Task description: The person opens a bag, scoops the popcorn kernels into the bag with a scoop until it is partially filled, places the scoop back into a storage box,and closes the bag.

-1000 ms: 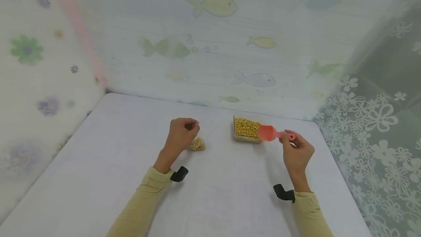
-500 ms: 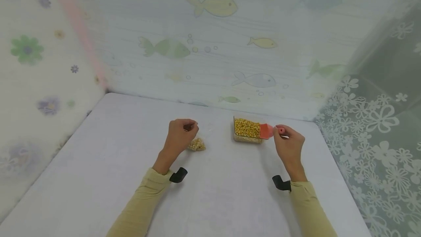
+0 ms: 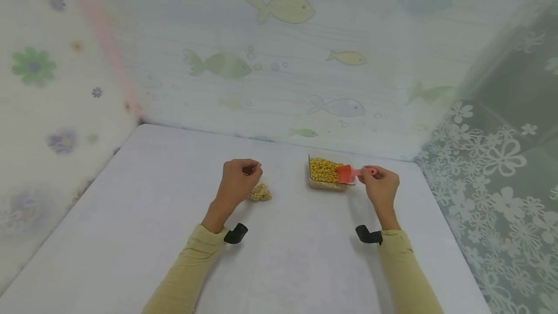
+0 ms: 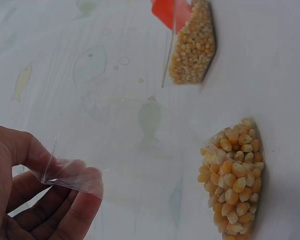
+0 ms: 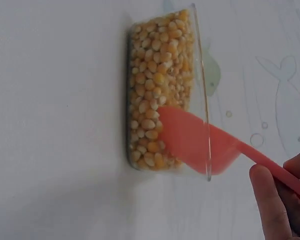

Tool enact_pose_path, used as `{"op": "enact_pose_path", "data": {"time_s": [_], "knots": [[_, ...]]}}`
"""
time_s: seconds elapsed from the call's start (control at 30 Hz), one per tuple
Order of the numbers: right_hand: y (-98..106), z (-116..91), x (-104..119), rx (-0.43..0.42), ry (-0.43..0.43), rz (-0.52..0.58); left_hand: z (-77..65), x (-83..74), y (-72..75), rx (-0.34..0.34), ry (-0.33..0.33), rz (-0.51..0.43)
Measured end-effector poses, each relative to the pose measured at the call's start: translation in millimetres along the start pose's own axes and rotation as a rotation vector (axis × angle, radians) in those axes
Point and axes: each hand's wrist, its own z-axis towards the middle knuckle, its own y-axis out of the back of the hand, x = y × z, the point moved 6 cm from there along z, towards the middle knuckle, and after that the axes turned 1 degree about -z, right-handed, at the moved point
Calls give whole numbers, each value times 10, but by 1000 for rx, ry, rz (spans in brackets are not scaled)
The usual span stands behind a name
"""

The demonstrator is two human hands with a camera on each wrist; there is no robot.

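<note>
My left hand pinches the upper edge of a clear plastic bag. Corn kernels fill the bag's bottom, which rests on the table. In my right hand is the handle of a pink scoop, gripped between thumb and fingers. The scoop's blade dips into a clear rectangular container holding many corn kernels. In the right wrist view the blade's front edge is sunk among the kernels near one end wall. The left wrist view shows only part of the scoop and container.
The white tabletop carries the bag on the left and the container on the right. Behind it hangs a fish-patterned curtain. A flower-patterned sheet borders the right side.
The right hand has moved left with the scoop, and its blade has gone from above the container's right end down into the kernels. The left hand has stayed nearly still.
</note>
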Motion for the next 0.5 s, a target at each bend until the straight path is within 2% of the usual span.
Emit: {"op": "enact_pose_path", "data": {"time_s": [0.2,0.4,0.5], "knots": [[5,3,-292,29,-317,195,3,-13,11,-6,-8,-2],[10,-46,-479,44,-493,310,2,4,13,-20,-3,-4],[-6,-69,-556,45,-562,412,-8,10,20,-24,2,-8]]}}
